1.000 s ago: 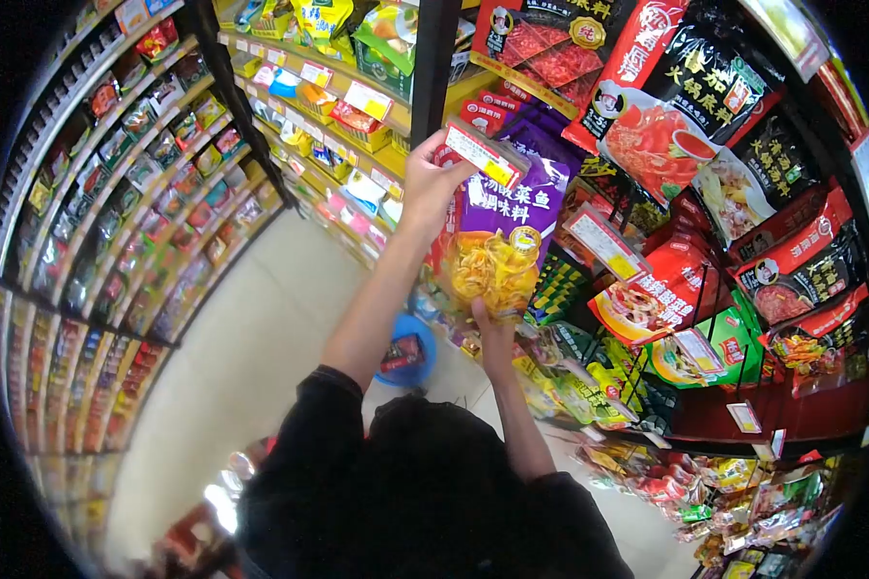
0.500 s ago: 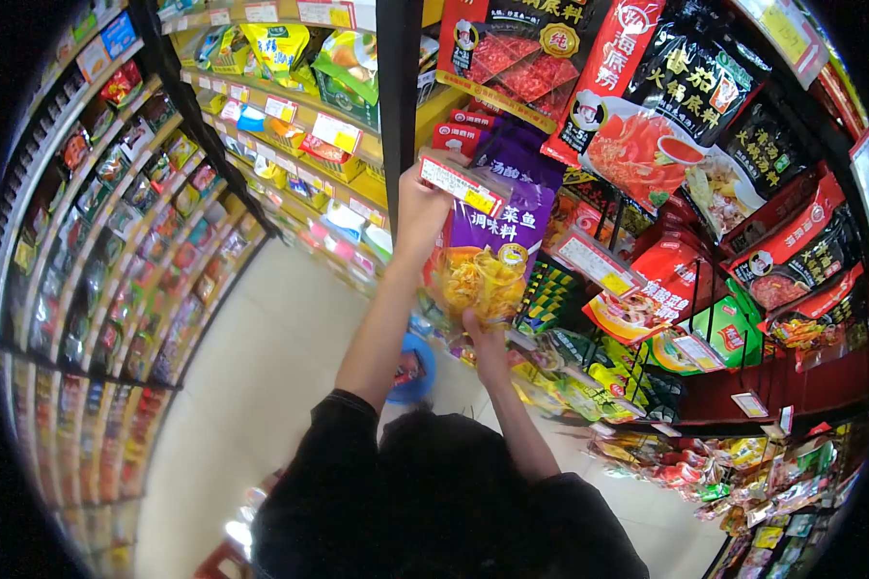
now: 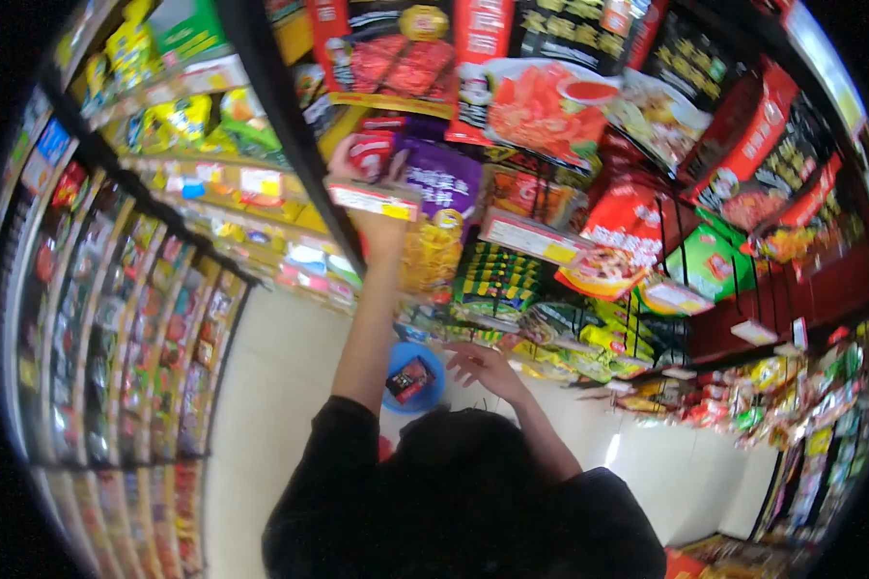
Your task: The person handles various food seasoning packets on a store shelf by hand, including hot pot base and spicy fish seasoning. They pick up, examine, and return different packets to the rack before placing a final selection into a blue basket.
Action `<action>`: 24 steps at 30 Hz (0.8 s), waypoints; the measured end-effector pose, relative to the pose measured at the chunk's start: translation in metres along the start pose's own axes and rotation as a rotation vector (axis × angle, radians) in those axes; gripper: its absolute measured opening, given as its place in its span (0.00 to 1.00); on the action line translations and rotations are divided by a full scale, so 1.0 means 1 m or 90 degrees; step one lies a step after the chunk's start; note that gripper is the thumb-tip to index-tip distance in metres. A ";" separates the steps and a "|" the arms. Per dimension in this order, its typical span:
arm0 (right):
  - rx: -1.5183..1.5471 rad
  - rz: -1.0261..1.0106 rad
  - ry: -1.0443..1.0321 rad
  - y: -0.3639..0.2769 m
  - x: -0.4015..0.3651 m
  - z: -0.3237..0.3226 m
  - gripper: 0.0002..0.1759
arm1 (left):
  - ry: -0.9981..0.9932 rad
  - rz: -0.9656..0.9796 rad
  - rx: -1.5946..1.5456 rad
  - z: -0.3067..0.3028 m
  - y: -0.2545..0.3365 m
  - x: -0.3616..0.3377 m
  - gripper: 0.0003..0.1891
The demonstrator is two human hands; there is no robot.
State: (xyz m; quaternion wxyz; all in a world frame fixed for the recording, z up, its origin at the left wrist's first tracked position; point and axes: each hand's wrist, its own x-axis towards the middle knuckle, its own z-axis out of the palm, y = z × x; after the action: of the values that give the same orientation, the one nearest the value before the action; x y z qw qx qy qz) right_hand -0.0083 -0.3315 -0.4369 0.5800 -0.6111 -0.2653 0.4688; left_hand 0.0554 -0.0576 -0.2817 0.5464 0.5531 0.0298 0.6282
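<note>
My left hand (image 3: 370, 174) is raised at the hanging packets, behind a price tag (image 3: 373, 201). Its fingers are partly spread, around or against a red packet top (image 3: 373, 151); the tag covers part of the hand, so its hold is unclear. Just right of it hangs a purple and yellow seasoning packet (image 3: 439, 198). Lower down, my right hand (image 3: 483, 369) has its fingers apart and holds nothing. Beside it, on the floor, a blue basket (image 3: 396, 400) contains a dark red packet (image 3: 411, 378).
Large red and black packets (image 3: 550, 106) hang at the upper right, with a green packet (image 3: 710, 262) below. A dark shelf post (image 3: 290, 121) stands left of my left hand. Further shelves (image 3: 116, 328) line the left side, beyond the pale floor (image 3: 270, 386).
My right hand has left the purple packet and moved down, its fingers now spread. My left hand has shifted behind the tag towards the red packet. The view has turned, showing more of the blue basket.
</note>
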 end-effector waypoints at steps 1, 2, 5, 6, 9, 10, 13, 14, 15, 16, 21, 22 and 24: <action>-0.001 -0.006 0.021 0.017 -0.009 -0.010 0.21 | -0.024 0.047 0.206 -0.004 0.009 -0.012 0.34; -0.001 -0.011 0.041 0.030 -0.021 -0.016 0.20 | -0.051 0.103 0.413 -0.012 0.018 -0.025 0.37; 0.078 0.021 0.142 0.061 -0.057 -0.037 0.18 | -0.132 0.035 0.466 -0.042 0.014 -0.080 0.38; 0.068 0.067 0.194 0.062 -0.066 -0.040 0.18 | -0.156 0.043 0.522 -0.043 0.030 -0.093 0.38; 0.119 0.058 0.277 0.072 -0.091 -0.049 0.17 | -0.233 -0.006 0.533 -0.060 0.050 -0.130 0.35; 0.117 0.061 0.293 0.074 -0.097 -0.051 0.17 | -0.257 -0.037 0.509 -0.065 0.052 -0.143 0.34; 0.113 0.062 0.329 0.080 -0.109 -0.057 0.17 | -0.434 -0.093 0.548 -0.083 0.062 -0.182 0.32; 0.117 0.060 0.331 0.083 -0.113 -0.059 0.17 | -0.461 -0.139 0.500 -0.081 0.064 -0.191 0.31; 0.121 0.058 0.332 0.084 -0.116 -0.061 0.17 | -0.485 -0.186 0.450 -0.075 0.068 -0.202 0.30; 0.123 0.056 0.333 0.084 -0.121 -0.063 0.17 | -0.507 -0.233 0.401 -0.068 0.070 -0.213 0.30; 0.184 0.049 0.353 0.095 -0.153 -0.070 0.17 | -0.348 -0.419 0.087 0.001 0.018 -0.221 0.31; 0.204 0.044 0.361 0.099 -0.163 -0.071 0.17 | -0.285 -0.499 -0.013 0.019 -0.003 -0.210 0.32; 0.210 0.036 0.377 0.103 -0.183 -0.076 0.17 | -0.122 -0.740 -0.202 0.052 -0.040 -0.192 0.35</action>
State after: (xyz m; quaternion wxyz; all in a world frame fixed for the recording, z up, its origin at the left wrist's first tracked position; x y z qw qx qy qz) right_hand -0.0410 -0.5443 -0.4953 0.7098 -0.6258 0.0112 0.3232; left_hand 0.0794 -0.2090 -0.4144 0.8757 0.4124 0.1838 0.1711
